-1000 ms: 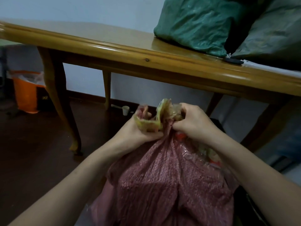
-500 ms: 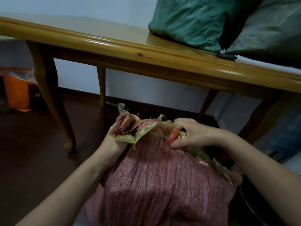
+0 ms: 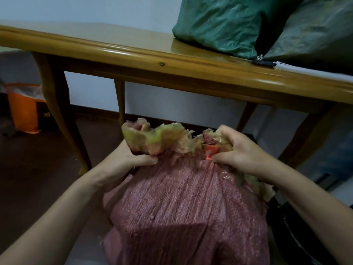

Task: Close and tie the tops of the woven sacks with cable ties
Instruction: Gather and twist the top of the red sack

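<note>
Red woven sack (image 3: 187,217) fills the lower centre of the head view, below the table (image 3: 133,52) edge. The left hand (image 3: 131,159) clenches one end of its frayed top (image 3: 164,138), and the right hand (image 3: 242,150) clenches the other. A second ago both fists met in one bunch; now they sit apart, so the neck probably needs regathering before any cable tie.

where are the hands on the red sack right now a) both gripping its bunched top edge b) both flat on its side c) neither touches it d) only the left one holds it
a: the left hand and the right hand each grip a separate bunch of the frayed top edge of the red woven sack.
</note>
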